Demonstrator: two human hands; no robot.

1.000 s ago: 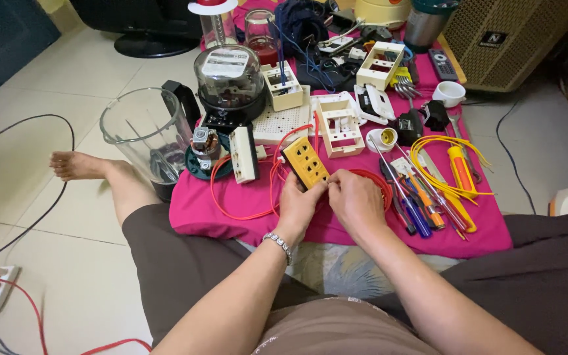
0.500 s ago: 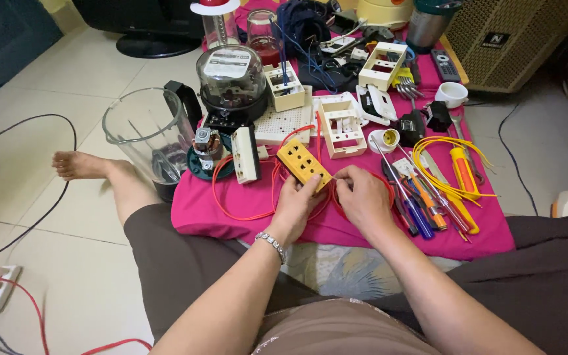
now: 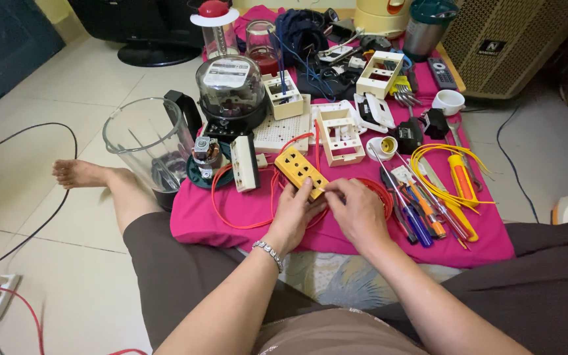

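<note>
Left hand (image 3: 295, 213): wrapped around the near end of the yellow socket box (image 3: 300, 172), holding it.
Right hand (image 3: 357, 210): fingertips pinched small at the box's corner.
Box: on the pink cloth (image 3: 231, 213), inside the red wire (image 3: 231, 200) loop.
Nearby: screwdrivers (image 3: 419, 210) just right.

The scene is bright and evenly lit by soft, diffuse light. Shadows are faint, with a weak one under the hands on the pink cloth (image 3: 231, 217). Pale floor tiles (image 3: 54, 85) at far left carry a mild sheen, and the clear blender jar (image 3: 141, 141) shows small highlights. Focus is sharp throughout; straight lines bend slightly toward the edges.
</note>
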